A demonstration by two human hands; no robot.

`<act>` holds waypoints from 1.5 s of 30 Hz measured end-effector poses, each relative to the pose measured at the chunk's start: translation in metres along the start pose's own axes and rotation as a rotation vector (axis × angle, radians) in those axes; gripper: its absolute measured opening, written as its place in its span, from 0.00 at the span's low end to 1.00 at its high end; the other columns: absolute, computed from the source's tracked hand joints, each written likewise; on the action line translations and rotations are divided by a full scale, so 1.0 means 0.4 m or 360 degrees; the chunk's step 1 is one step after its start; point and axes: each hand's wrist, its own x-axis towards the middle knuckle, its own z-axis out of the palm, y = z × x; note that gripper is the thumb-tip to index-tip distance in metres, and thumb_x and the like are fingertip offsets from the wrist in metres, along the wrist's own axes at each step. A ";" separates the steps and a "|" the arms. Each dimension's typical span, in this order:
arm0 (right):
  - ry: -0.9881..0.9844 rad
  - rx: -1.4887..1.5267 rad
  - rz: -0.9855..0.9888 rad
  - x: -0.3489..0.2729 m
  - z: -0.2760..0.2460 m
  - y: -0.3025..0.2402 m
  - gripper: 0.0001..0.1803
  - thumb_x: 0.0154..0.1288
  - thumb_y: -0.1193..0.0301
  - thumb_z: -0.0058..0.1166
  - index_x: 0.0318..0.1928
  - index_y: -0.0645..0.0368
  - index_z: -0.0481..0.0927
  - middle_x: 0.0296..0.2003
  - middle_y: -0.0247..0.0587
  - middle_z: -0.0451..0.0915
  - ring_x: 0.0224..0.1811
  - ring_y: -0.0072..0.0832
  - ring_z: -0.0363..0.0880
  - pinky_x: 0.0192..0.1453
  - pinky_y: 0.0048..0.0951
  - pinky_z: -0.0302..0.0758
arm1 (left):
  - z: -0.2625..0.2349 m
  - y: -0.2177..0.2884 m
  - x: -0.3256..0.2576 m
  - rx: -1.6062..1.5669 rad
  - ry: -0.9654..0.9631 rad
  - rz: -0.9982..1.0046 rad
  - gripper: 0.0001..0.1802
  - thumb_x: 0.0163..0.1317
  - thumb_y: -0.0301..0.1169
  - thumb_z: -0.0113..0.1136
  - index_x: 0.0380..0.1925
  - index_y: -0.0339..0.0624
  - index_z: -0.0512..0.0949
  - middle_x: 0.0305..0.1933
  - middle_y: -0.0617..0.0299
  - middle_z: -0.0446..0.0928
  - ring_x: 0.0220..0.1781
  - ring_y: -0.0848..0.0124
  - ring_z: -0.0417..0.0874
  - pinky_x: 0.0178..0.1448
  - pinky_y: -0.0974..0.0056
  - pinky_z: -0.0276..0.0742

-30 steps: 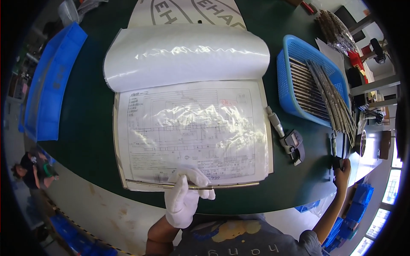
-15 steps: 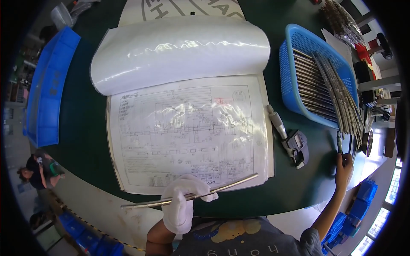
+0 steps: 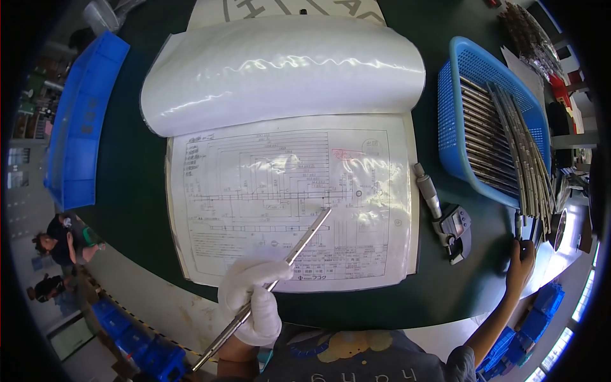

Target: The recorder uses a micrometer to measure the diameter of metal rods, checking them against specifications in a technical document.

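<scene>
My left hand (image 3: 254, 296), in a white glove, grips a slender metal shaft (image 3: 305, 240) with stepped sections. The shaft slants over the lower part of a technical drawing (image 3: 286, 172) under clear plastic, its far tip above the page. At the right table edge, the fingers of my bare right hand (image 3: 522, 262) are closed round the near end of a slim dark and silver tool (image 3: 519, 224), whose kind I cannot make out. A digital micrometer (image 3: 449, 223) lies between the drawing and that hand.
A light blue basket (image 3: 450, 137) full of metal shafts stands at the right, several sticking out over its near rim. The drawing folder's turned-back sheet (image 3: 280, 83) curls up behind. A long blue bin (image 3: 79, 121) sits at the left. People (image 3: 60, 242) are beyond the table.
My left hand has moved slightly left and turned the shaft from nearly level to a steep slant, its far tip now higher over the drawing. My right hand stays at the tool.
</scene>
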 end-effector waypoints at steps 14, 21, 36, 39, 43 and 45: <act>-0.0156 0.1175 0.0383 -0.092 -0.100 0.094 0.11 0.57 0.69 0.45 0.34 0.66 0.73 0.15 0.30 0.67 0.15 0.16 0.62 0.18 0.17 0.58 | -0.051 -0.031 -0.031 -0.1092 0.0366 -0.0669 0.16 0.59 0.38 0.39 0.27 0.34 0.66 0.26 0.50 0.68 0.22 0.59 0.73 0.37 0.59 0.72; -0.0244 0.2319 0.0323 -0.158 -0.208 -0.009 0.15 0.58 0.67 0.43 0.43 0.63 0.66 0.34 0.43 0.70 0.14 0.22 0.68 0.14 0.15 0.64 | -0.083 -0.043 -0.029 -0.1582 -0.0003 -0.0457 0.18 0.59 0.37 0.38 0.24 0.31 0.69 0.23 0.47 0.69 0.22 0.59 0.73 0.31 0.58 0.74; -0.2831 0.3087 -0.0240 -0.076 -0.035 -0.714 0.41 0.55 0.35 0.27 0.32 0.64 0.73 0.26 0.52 0.73 0.07 0.24 0.59 0.08 0.20 0.58 | -0.041 -0.005 0.063 -0.2213 -0.0201 -0.0265 0.09 0.55 0.33 0.42 0.24 0.38 0.66 0.20 0.52 0.68 0.22 0.66 0.68 0.30 0.63 0.66; -0.2827 0.3204 -0.0470 -0.065 -0.050 -0.740 0.42 0.55 0.33 0.24 0.30 0.64 0.74 0.24 0.52 0.73 0.05 0.24 0.57 0.07 0.20 0.56 | -0.045 0.040 0.129 -0.2305 -0.0371 -0.0431 0.10 0.55 0.31 0.41 0.21 0.38 0.67 0.15 0.56 0.66 0.16 0.68 0.66 0.22 0.66 0.63; -0.2913 0.3311 -0.0454 -0.059 -0.058 -0.735 0.41 0.57 0.36 0.23 0.30 0.63 0.73 0.23 0.51 0.73 0.04 0.23 0.56 0.06 0.20 0.55 | -0.005 0.049 0.206 -0.2322 -0.0577 -0.0160 0.11 0.51 0.32 0.42 0.16 0.39 0.65 0.11 0.58 0.63 0.13 0.69 0.62 0.21 0.67 0.60; -0.2982 0.3313 -0.0364 -0.056 -0.050 -0.732 0.39 0.59 0.39 0.21 0.30 0.63 0.73 0.23 0.50 0.73 0.04 0.23 0.55 0.06 0.21 0.54 | 0.030 0.036 0.229 -0.2398 -0.0595 -0.0244 0.10 0.50 0.32 0.41 0.15 0.39 0.65 0.11 0.59 0.62 0.12 0.69 0.60 0.21 0.67 0.59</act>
